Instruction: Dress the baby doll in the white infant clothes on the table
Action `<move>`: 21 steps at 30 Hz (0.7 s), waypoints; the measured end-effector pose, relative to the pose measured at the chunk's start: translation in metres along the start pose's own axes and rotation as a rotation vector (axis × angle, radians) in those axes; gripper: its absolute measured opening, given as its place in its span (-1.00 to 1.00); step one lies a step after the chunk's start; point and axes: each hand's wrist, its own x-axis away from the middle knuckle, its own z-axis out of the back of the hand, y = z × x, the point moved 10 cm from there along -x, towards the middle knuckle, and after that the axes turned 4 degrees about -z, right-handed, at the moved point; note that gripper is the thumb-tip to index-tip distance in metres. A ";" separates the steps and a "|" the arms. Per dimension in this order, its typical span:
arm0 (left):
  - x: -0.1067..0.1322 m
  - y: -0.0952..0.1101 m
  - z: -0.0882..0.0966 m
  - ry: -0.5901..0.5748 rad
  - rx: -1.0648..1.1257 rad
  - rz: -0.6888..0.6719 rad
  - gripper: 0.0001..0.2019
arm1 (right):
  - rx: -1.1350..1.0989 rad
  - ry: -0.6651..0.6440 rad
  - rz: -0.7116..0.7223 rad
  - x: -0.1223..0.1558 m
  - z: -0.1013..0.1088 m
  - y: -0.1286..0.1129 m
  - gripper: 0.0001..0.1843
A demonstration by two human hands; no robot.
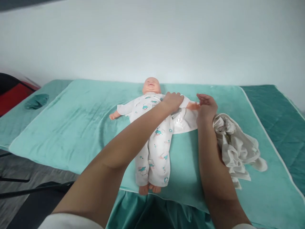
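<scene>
A baby doll [152, 85] lies face up on a light teal mat [78, 124], dressed in a white printed romper [156, 143]. My left hand [172, 101] rests on the doll's chest and shoulder, fingers curled over the open flap of the romper. My right hand [206, 106] is at the doll's outstretched arm [193, 106], fingers closed around its wrist. The romper's right side is folded open beneath that arm.
A crumpled cream cloth [235, 146] lies on the mat just right of my right forearm. The mat covers a darker teal quilted bed [274, 108]. A red and black object [11, 92] stands at the far left, with a dark teal lump [37, 101] beside it.
</scene>
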 end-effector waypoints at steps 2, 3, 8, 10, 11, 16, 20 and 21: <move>0.012 0.003 0.005 0.038 0.054 0.004 -0.59 | 0.050 -0.054 0.031 0.002 -0.008 -0.003 -0.58; 0.021 0.001 0.010 0.081 0.088 0.010 -0.61 | 0.067 -0.102 0.037 0.004 -0.014 -0.004 -0.59; 0.090 -0.041 0.033 0.372 0.321 0.105 -0.69 | 0.157 -0.484 0.056 0.041 -0.071 -0.014 -0.62; 0.117 -0.068 0.030 0.517 0.451 0.128 -0.69 | 0.285 -0.624 0.118 0.064 -0.094 -0.021 -0.65; 0.129 -0.084 0.025 0.593 0.523 0.153 -0.69 | 0.351 -0.679 0.155 0.074 -0.104 -0.024 -0.66; 0.169 -0.142 -0.027 0.819 0.885 0.323 -0.66 | 0.460 -0.825 0.252 0.109 -0.124 -0.031 -0.53; 0.179 -0.154 -0.054 0.876 1.007 0.331 -0.63 | 0.453 -0.852 0.216 0.116 -0.129 -0.027 -0.45; 0.180 -0.154 -0.056 0.883 1.016 0.324 -0.64 | 0.445 -0.863 0.196 0.116 -0.134 -0.027 -0.43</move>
